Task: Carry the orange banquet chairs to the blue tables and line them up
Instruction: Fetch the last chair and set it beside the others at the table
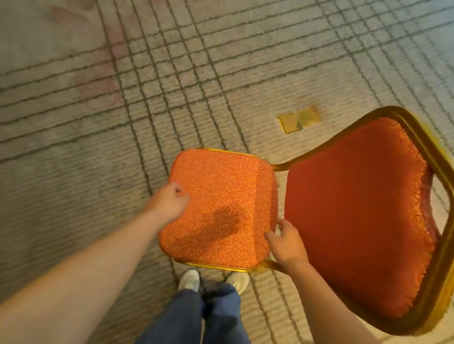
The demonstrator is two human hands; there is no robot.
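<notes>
Your left hand (170, 202) is gripping the chair seat (225, 200). Your right hand (287, 244) is gripping its opposite edge.

Floor: carpet (46, 177), pale beige-grey, fills the whole frame. Pattern: dark grey lines (156, 84) in bundles, crossing into an irregular grid and running diagonally across the frame. Upper left: faded reddish motif (103, 51), blurred, shape not legible. Right of centre, upper half: small rectangular brass-coloured floor plate (299, 120) set into the carpet, two panels side by side. Light: warm yellow cast over centre and lower right; cooler bluish-grey cast toward the upper right corner. Frame edges soft.
</notes>
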